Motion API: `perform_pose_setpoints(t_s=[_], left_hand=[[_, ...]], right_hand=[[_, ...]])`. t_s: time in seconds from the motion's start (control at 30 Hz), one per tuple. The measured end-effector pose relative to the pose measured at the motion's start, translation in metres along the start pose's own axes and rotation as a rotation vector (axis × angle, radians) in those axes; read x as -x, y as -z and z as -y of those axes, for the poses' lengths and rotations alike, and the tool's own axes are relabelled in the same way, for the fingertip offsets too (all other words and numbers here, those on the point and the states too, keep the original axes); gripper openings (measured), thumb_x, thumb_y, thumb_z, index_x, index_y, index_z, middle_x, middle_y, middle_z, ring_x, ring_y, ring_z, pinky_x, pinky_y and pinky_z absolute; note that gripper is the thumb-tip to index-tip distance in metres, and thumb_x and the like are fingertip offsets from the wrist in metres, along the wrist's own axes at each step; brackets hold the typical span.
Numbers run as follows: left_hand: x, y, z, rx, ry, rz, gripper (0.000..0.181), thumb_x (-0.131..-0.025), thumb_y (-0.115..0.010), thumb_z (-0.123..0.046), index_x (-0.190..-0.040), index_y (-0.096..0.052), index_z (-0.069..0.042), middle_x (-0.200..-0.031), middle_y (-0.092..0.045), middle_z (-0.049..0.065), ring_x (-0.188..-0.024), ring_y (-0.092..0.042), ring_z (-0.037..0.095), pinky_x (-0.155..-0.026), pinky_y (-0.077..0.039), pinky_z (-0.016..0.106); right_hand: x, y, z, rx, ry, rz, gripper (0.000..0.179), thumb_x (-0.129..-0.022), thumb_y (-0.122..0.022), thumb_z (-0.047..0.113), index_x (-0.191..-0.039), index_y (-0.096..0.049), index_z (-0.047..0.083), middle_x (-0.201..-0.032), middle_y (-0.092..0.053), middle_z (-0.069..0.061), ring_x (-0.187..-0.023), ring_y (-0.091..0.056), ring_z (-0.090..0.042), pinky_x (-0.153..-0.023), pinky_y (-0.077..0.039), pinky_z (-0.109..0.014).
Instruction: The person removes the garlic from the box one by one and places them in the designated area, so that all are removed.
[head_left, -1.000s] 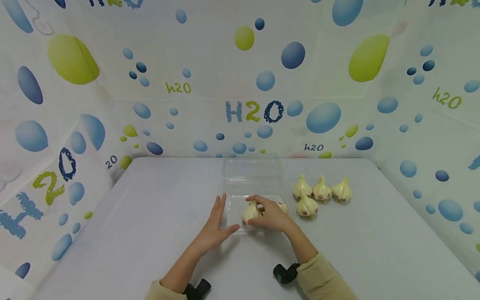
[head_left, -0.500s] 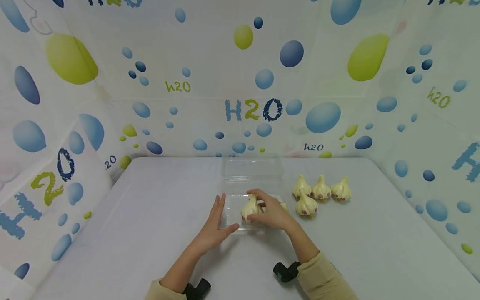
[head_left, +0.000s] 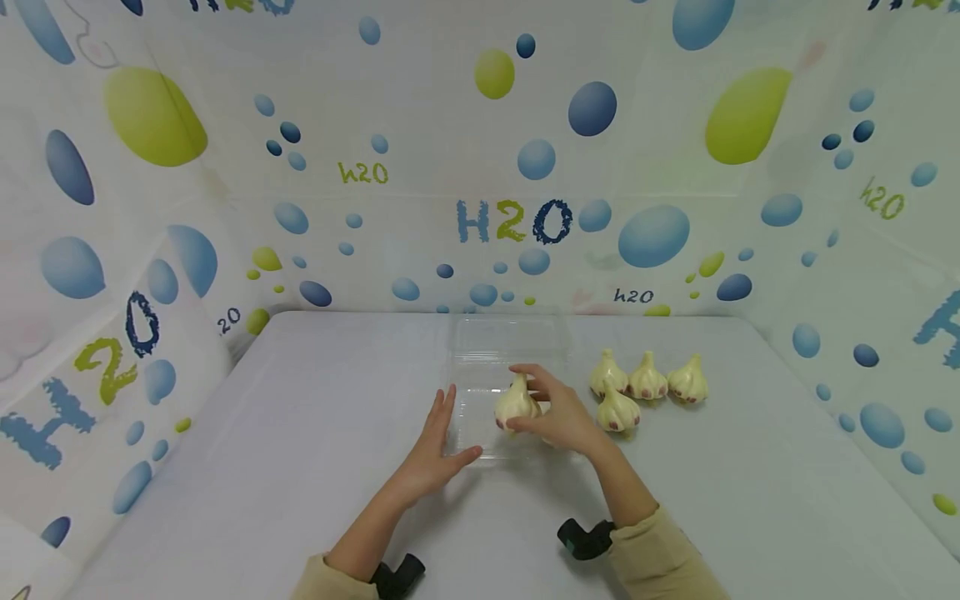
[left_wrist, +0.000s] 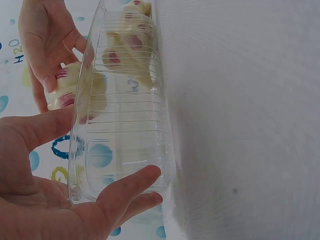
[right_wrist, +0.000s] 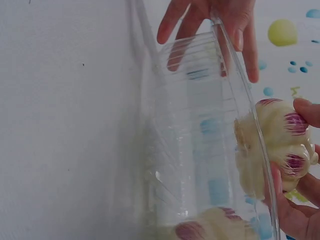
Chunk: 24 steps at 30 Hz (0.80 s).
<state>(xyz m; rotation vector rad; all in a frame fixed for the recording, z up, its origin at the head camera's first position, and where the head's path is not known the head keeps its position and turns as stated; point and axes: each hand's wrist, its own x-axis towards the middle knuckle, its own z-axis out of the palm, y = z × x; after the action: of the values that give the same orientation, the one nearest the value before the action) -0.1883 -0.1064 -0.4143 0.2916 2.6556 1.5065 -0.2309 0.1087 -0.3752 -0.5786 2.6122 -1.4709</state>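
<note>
A clear plastic hinged container (head_left: 467,433) lies on the table, its lid (head_left: 510,333) folded back. My right hand (head_left: 558,412) grips a cream garlic bulb (head_left: 516,406) with purple marks, its stem pointing up. In the right wrist view this garlic bulb (right_wrist: 287,135) is at the container's rim, partly seen through the plastic. Inside the container, more garlic (left_wrist: 131,47) shows in the left wrist view; in the head view my right hand mostly hides it. My left hand (head_left: 431,467) rests against the container's left side and front corner, fingers straight and spread.
Several garlic bulbs stand right of the container: a back row with a left bulb (head_left: 607,372), a middle bulb (head_left: 647,379) and a right bulb (head_left: 687,381), plus a front bulb (head_left: 618,410). The white table (head_left: 337,375) meets a patterned curtain (head_left: 420,100) behind.
My right hand has lifted the garlic bulb higher above the container's base and carried it slightly to the right. The left hand stays in place. The head view has shifted a little.
</note>
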Motion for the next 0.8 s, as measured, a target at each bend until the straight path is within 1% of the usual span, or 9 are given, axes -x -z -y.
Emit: perform_pose_setpoints(t_s=[0.17,0.33,0.47,0.6,0.67,0.8], left_hand=[[0.0,-0.001,-0.002,0.003,0.009,-0.002,0.09,-0.083,-0.067,-0.022,-0.148,-0.006,-0.015,-0.151,0.004,0.019,-0.136,-0.001,0.04,-0.1,-0.013,0.064],[0.0,-0.001,-0.003,0.001,0.009,-0.001,0.091,-0.082,-0.067,-0.023,-0.148,-0.006,-0.016,-0.151,0.004,0.019,-0.136,-0.001,0.041,-0.099,-0.013,0.065],[0.001,0.0,-0.001,-0.002,0.001,-0.003,0.09,-0.083,-0.067,-0.022,-0.148,-0.005,-0.015,-0.151,0.005,0.019,-0.136,-0.001,0.04,-0.1,-0.014,0.064],[0.001,0.001,0.0,0.014,0.001,-0.005,0.09,-0.083,-0.066,-0.02,-0.148,-0.005,-0.014,-0.151,0.006,0.019,-0.136,0.0,0.04,-0.101,-0.018,0.061],[0.001,0.001,-0.001,0.019,-0.003,-0.001,0.09,-0.083,-0.066,-0.02,-0.148,-0.004,-0.014,-0.151,0.007,0.02,-0.136,0.0,0.04,-0.1,-0.019,0.06],[0.0,-0.001,-0.003,0.018,-0.002,0.007,0.09,-0.083,-0.066,-0.02,-0.148,-0.004,-0.015,-0.151,0.007,0.019,-0.136,0.001,0.04,-0.1,-0.018,0.061]], right_hand=[[0.002,0.009,-0.002,-0.012,-0.02,-0.004,0.073,-0.072,-0.078,0.025,-0.134,-0.04,0.027,-0.13,-0.05,-0.012,-0.114,-0.05,-0.033,-0.087,-0.043,-0.051],[0.005,0.02,-0.002,-0.026,-0.052,-0.026,0.073,-0.072,-0.078,0.026,-0.134,-0.04,0.028,-0.13,-0.05,-0.013,-0.116,-0.048,-0.034,-0.088,-0.043,-0.051],[0.008,0.027,-0.005,-0.047,-0.035,-0.033,0.071,-0.073,-0.078,0.026,-0.133,-0.041,0.028,-0.129,-0.05,-0.015,-0.117,-0.047,-0.035,-0.09,-0.041,-0.053],[0.009,0.035,-0.009,-0.063,-0.013,-0.036,0.069,-0.073,-0.077,0.027,-0.133,-0.041,0.026,-0.131,-0.048,-0.017,-0.118,-0.046,-0.037,-0.091,-0.038,-0.055],[0.01,0.04,-0.012,-0.068,-0.017,-0.047,0.069,-0.073,-0.077,0.027,-0.132,-0.042,0.026,-0.131,-0.048,-0.017,-0.118,-0.045,-0.037,-0.091,-0.038,-0.055],[0.015,0.05,-0.019,-0.07,-0.027,-0.072,0.069,-0.074,-0.077,0.027,-0.133,-0.042,0.025,-0.131,-0.047,-0.017,-0.118,-0.045,-0.039,-0.092,-0.038,-0.055]])
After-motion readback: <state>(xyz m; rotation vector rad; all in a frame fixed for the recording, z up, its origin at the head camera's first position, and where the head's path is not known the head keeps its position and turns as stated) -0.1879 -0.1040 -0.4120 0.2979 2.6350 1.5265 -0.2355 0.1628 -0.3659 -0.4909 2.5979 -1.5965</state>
